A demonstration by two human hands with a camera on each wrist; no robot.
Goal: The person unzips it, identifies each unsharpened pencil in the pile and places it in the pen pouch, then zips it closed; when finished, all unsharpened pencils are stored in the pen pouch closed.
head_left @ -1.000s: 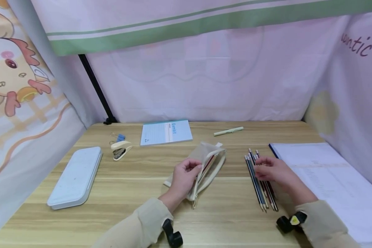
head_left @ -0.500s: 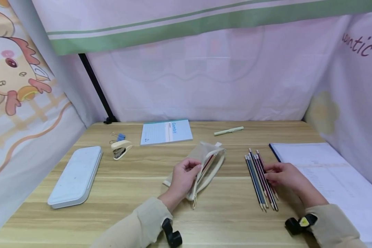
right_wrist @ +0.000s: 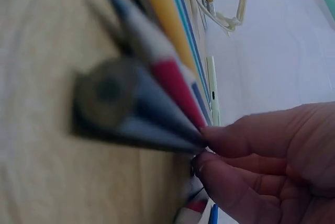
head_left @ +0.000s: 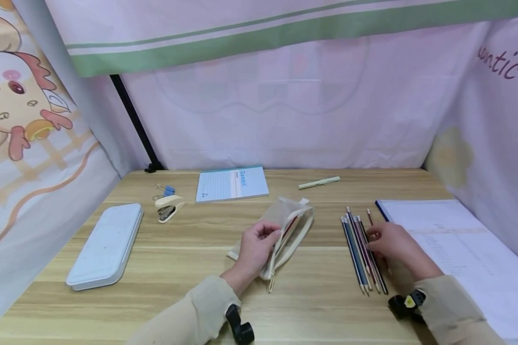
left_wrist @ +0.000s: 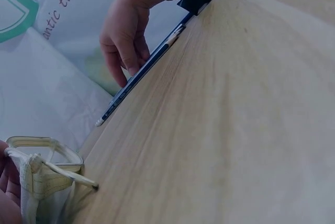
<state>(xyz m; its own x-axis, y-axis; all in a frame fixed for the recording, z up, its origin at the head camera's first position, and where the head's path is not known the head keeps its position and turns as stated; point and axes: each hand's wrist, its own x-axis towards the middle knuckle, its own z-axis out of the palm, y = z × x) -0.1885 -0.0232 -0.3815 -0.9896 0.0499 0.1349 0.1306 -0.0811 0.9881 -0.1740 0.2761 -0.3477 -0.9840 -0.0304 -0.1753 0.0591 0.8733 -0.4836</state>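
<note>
1. Your left hand (head_left: 255,248) grips the edge of the beige pencil pouch (head_left: 290,231) in the middle of the wooden desk (head_left: 190,258); the pouch mouth is open.
2. Your right hand (head_left: 390,242) rests on the row of pencils (head_left: 359,249), to the right of the pouch, and its fingertips pinch one pencil.
3. Your two hands are well apart.
4. An open notebook (head_left: 453,249) lies just beside the pencils on the right.

I see a light wood-grain table (head_left: 155,258) enclosed by pale pink fabric curtains (head_left: 263,110). A green stripe (head_left: 285,36) runs across at 12 o'clock, a cartoon print (head_left: 17,105) hangs at 9 o'clock, and a black pole (head_left: 134,124) stands at 11 o'clock.
</note>
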